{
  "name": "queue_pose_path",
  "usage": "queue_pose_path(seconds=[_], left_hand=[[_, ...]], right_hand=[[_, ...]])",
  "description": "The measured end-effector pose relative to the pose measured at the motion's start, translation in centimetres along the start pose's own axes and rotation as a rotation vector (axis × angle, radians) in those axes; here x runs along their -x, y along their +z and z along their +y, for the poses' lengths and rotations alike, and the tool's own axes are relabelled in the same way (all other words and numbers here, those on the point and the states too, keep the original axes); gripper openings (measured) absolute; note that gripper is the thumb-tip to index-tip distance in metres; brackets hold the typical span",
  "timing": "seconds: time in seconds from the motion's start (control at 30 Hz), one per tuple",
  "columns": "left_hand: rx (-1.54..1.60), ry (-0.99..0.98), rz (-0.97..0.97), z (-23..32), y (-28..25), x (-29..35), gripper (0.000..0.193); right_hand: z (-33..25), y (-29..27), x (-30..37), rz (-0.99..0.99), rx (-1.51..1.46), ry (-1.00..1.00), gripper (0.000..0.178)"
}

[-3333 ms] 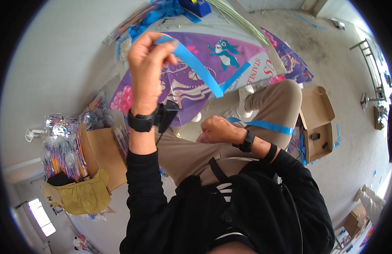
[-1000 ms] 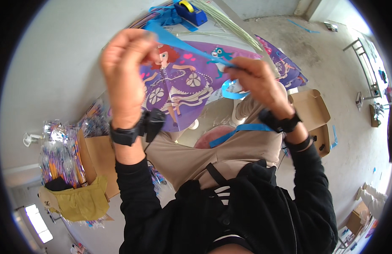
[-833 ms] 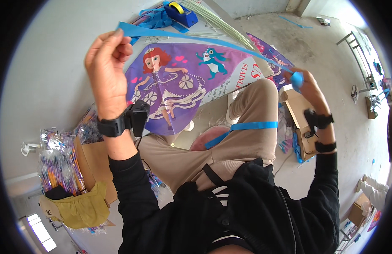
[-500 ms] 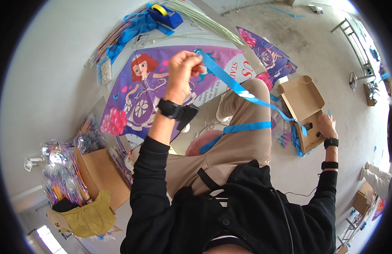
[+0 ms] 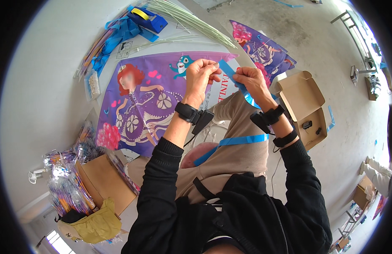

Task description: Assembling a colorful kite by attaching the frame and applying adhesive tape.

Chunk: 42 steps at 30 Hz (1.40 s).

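Wht board (image 5: 172, 33): big purple printed sheet (image 5: 139, 106) covers most of near part, out to near edge. Pale sticks (image 5: 196, 25) run from far edge twd R edge. Blue strip (image 5: 226, 69) is held up nr near R corner. R hand (image 5: 252, 80) pinches it; L hand (image 5: 200, 78), fingers curled, at strip's upper end, can't tell if gripping. Blue tape dispenser (image 5: 151, 22) nr far edge.

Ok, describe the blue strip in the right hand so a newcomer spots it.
Find the large purple sheet printed with cartoon figures. Near its right end, the bare right hand pinches a flat, glossy blue strip. Being hand-held sets it apart from the similar blue strip crossing the beige trouser leg.
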<state>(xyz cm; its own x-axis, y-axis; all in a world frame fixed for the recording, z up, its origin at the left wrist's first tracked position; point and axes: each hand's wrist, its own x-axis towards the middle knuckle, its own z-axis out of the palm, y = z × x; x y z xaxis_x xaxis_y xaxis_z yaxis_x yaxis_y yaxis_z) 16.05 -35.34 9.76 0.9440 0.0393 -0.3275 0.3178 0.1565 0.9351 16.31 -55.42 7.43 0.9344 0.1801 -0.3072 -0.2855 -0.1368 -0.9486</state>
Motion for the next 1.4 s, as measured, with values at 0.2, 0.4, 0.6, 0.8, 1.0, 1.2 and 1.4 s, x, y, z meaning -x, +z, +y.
queue_pose_path(seconds=[0.2, 0.4, 0.6, 0.8, 1.0, 1.2, 1.4], left_hand=[[-0.713, 0.284, 0.144, -5.1, -1.1, -1.2, 0.017], [-0.969, 0.61, 0.021, -7.0, 0.3, -1.3, 0.027], [-0.921, 0.568, 0.008, -7.2, 0.7, -2.0, 0.028], [0.063, -0.109, -0.075, -4.5, 0.0, -2.8, 0.033], [0.266, -0.096, -0.299, -1.9, 0.0, -2.3, 0.04], [0.05, -0.091, -0.181, -0.6, -0.1, -2.0, 0.015], [-0.035, -0.119, -0.071, 1.3, 0.7, -0.6, 0.006]], right_hand=[[3.9, -1.2, -4.2, 0.163, 0.207, 0.17, 0.014], [4.6, -0.9, -5.6, 0.124, 0.187, 0.273, 0.016], [3.6, -1.2, -5.9, 0.058, 0.076, 0.341, 0.019], [1.7, -1.5, -2.7, -0.2, -0.45, 0.303, 0.018], [1.0, -0.8, -0.8, -0.336, -0.558, 0.363, 0.019], [1.7, -1.4, 0.1, -0.486, -0.778, 0.41, 0.019], [3.3, -0.6, 2.2, -0.757, -1.348, 0.512, 0.03]])
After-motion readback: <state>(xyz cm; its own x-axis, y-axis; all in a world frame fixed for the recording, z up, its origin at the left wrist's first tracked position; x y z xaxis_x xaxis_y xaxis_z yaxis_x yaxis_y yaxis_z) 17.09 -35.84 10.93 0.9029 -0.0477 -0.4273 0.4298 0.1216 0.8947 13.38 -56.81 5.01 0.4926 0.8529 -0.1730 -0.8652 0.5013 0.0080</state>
